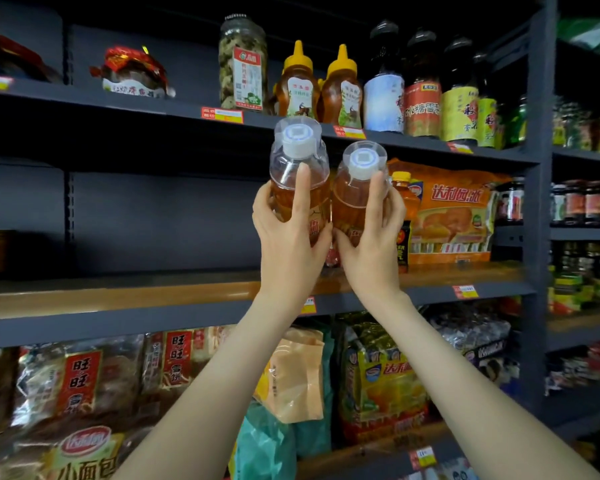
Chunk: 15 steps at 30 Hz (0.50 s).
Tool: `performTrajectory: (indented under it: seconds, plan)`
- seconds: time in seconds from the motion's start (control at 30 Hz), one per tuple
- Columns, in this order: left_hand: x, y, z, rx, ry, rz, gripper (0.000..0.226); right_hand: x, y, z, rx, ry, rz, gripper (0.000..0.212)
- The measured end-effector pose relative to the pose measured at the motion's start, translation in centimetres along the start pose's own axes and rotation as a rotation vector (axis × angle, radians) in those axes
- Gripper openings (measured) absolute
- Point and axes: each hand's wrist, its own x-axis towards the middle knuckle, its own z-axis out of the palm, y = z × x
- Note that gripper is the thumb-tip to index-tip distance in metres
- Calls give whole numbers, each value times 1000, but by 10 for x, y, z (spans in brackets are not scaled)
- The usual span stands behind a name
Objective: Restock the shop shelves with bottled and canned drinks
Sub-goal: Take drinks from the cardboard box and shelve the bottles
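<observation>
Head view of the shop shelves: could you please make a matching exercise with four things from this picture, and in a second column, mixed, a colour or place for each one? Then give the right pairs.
Things:
1. amber drink bottles
2. honey bottles
3. tall jar
4. orange bag

Descriptions:
A. black lid, top shelf
B. yellow pointed caps, top shelf
C. on the wooden middle shelf
D. white caps, one held in the left hand, one in the right hand

Pairs: 1-D, 2-B, 3-A, 4-C
</observation>
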Motion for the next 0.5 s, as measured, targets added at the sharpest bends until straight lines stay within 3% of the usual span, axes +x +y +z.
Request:
performTrajectory:
  seconds: [0.3,0.5]
  plan:
    - [-9,76,27,-247,40,44,112,-11,15,-91,-170,134,-69,113]
    - [-47,147,58,-427,-35,41,117,-47,33,-185,-368,70,-1,110]
